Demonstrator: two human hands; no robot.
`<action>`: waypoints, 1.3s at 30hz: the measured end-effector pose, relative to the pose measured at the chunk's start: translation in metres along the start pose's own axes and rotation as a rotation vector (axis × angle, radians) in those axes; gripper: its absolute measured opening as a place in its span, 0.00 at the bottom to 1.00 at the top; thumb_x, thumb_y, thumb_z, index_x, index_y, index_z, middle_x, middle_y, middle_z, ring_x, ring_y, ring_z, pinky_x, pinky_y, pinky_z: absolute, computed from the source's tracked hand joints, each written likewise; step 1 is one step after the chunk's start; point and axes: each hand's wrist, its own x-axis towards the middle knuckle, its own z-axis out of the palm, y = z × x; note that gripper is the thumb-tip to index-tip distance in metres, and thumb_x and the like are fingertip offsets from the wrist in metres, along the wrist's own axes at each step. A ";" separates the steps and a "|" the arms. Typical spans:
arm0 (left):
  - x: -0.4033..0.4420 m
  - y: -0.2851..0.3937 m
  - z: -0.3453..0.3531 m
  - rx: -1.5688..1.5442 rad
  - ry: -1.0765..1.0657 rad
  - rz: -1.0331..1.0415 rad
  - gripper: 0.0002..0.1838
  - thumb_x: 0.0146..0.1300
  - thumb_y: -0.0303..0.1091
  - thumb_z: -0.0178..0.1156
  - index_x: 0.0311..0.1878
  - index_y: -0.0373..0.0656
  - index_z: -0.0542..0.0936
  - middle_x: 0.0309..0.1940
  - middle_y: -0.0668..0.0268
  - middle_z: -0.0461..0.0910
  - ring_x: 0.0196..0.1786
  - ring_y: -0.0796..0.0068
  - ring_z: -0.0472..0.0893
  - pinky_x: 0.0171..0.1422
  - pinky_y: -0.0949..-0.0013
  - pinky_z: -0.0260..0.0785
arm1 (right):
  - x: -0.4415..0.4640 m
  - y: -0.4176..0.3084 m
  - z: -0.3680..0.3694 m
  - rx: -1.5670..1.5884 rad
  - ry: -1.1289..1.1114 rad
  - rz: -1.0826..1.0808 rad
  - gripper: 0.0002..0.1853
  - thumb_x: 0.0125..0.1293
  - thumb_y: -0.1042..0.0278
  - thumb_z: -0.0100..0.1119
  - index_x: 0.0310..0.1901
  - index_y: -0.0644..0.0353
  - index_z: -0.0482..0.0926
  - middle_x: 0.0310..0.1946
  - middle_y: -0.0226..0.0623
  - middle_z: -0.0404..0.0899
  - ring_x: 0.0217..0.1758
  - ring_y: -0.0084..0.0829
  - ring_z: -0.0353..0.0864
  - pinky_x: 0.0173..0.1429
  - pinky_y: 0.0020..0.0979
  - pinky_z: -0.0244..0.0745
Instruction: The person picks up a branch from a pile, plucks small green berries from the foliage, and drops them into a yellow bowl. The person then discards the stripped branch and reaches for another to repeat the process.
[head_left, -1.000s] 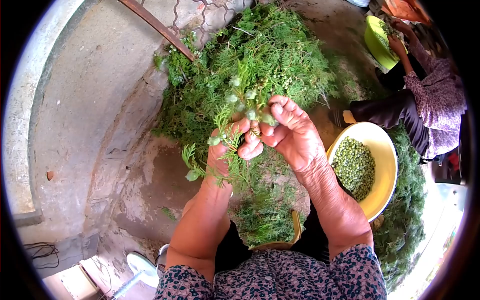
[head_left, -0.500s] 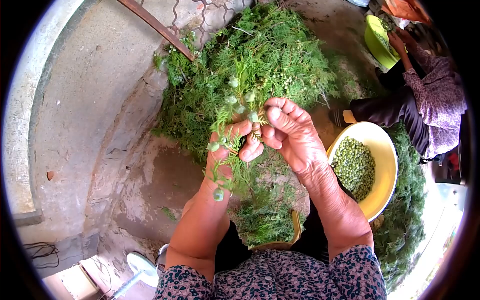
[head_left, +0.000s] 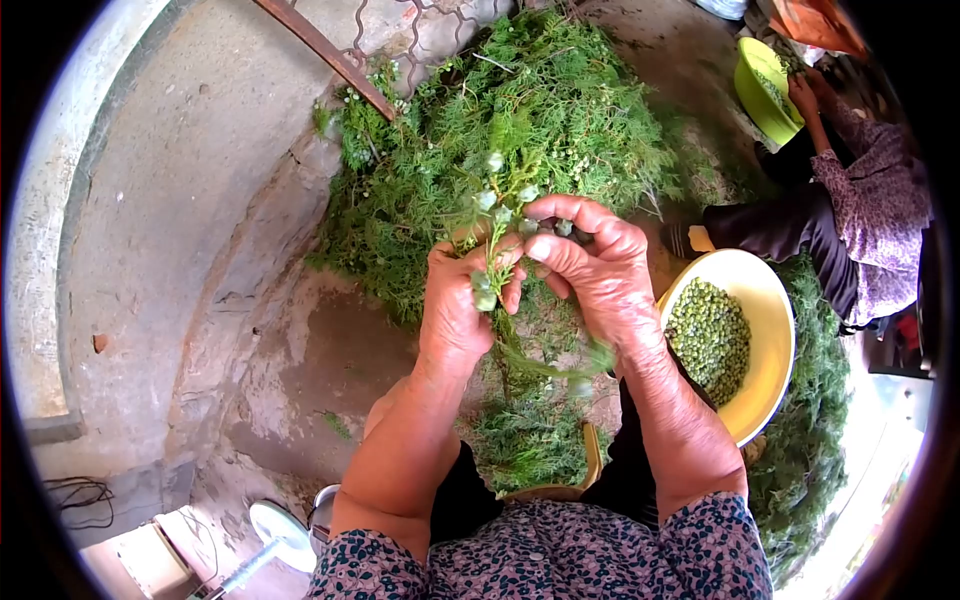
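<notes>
A green sprig (head_left: pixel 495 255) with several pale round cones hangs between my hands. My left hand (head_left: pixel 462 300) is closed on its stem, fingers curled round it. My right hand (head_left: pixel 595 265) pinches at a cone beside the stem with thumb and forefinger, and more cones show inside its curled fingers. Beyond the hands lies a big heap of green branches (head_left: pixel 540 110). To the right of my right forearm stands a yellow basin (head_left: pixel 768 350) holding many small green cones (head_left: pixel 708 335).
At the upper right a seated person (head_left: pixel 865 200) works over a lime-green basin (head_left: pixel 752 95). A brown bar (head_left: pixel 325 50) lies at the top left. More branches (head_left: pixel 810 410) lie right of the yellow basin. A white round-topped object (head_left: pixel 283 535) is at lower left.
The sprig has turned in my left hand, its lower part swinging right and down. My left hand has rotated, and my right fingers have closed in on the cones by the stem.
</notes>
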 end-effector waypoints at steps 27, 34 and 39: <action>-0.003 -0.005 0.011 0.207 0.066 -0.086 0.09 0.51 0.27 0.65 0.33 0.36 0.76 0.24 0.63 0.78 0.21 0.75 0.77 0.13 0.77 0.63 | 0.012 0.001 -0.019 -0.636 0.302 -0.403 0.07 0.53 0.74 0.65 0.32 0.65 0.79 0.26 0.27 0.74 0.20 0.15 0.68 0.23 0.20 0.65; -0.006 -0.008 0.017 0.218 0.073 -0.064 0.10 0.52 0.31 0.66 0.32 0.35 0.77 0.24 0.64 0.77 0.20 0.77 0.75 0.18 0.75 0.65 | 0.008 -0.010 -0.007 -0.157 0.459 0.114 0.07 0.57 0.71 0.62 0.33 0.65 0.78 0.16 0.23 0.70 0.16 0.14 0.63 0.20 0.17 0.58; -0.003 -0.015 0.016 0.266 0.010 0.021 0.08 0.54 0.31 0.64 0.31 0.37 0.79 0.21 0.67 0.77 0.18 0.81 0.72 0.16 0.77 0.61 | 0.008 -0.005 -0.007 -0.291 0.482 0.042 0.06 0.59 0.69 0.60 0.33 0.63 0.77 0.17 0.23 0.70 0.16 0.13 0.64 0.18 0.17 0.57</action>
